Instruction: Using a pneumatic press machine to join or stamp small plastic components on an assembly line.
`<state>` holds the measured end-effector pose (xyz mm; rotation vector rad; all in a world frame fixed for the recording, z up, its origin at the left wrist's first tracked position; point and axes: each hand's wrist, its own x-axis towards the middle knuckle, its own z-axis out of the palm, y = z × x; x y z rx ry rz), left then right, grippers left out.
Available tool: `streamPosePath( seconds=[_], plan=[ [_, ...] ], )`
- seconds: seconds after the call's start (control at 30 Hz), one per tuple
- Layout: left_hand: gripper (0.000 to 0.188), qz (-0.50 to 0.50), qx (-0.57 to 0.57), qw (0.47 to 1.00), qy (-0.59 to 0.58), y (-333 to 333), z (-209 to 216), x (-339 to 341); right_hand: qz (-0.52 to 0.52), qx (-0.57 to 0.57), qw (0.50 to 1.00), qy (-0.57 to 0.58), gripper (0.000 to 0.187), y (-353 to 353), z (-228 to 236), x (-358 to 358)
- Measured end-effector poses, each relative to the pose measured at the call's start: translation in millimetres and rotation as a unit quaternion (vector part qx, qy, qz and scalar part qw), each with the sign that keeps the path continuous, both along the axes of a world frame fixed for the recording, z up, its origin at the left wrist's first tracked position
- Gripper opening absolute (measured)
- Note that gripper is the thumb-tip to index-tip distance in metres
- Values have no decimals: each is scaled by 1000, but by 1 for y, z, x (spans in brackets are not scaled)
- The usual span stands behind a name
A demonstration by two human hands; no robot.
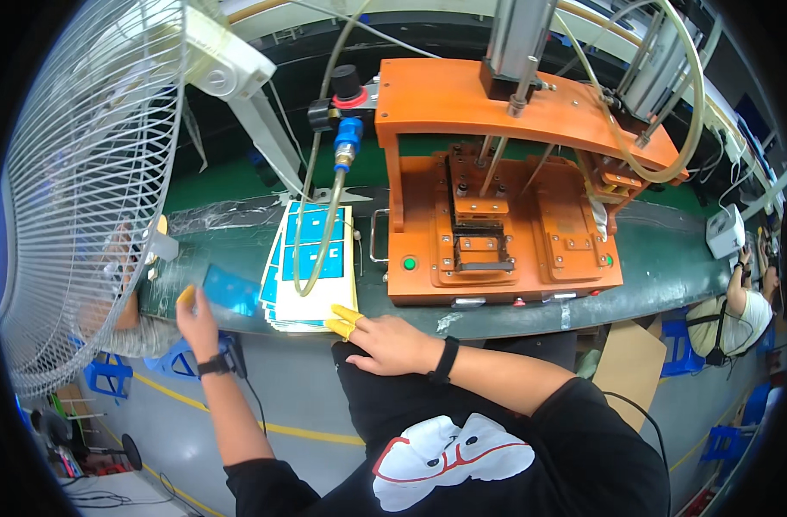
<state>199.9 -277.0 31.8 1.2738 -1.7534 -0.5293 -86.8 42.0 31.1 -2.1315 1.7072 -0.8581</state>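
Where green table [652, 267] borders grey floor [298, 396], right grip [393, 345] lies half-spread on sheets [333, 293]; left grip [197, 323] unclear.

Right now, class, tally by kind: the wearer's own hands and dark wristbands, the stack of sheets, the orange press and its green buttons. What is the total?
Hands: 2
Wristbands: 2
Stack: 1
Press: 1
Green buttons: 2
Total: 8
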Motion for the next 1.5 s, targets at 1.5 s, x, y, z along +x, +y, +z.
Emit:
streamPosePath(
  seconds=[1.5],
  plan=[
    [47, -473, -73, 800, -362, 149, 94, -404, -519, -479, 389, -591, 18, 401, 23, -242]
  ],
)
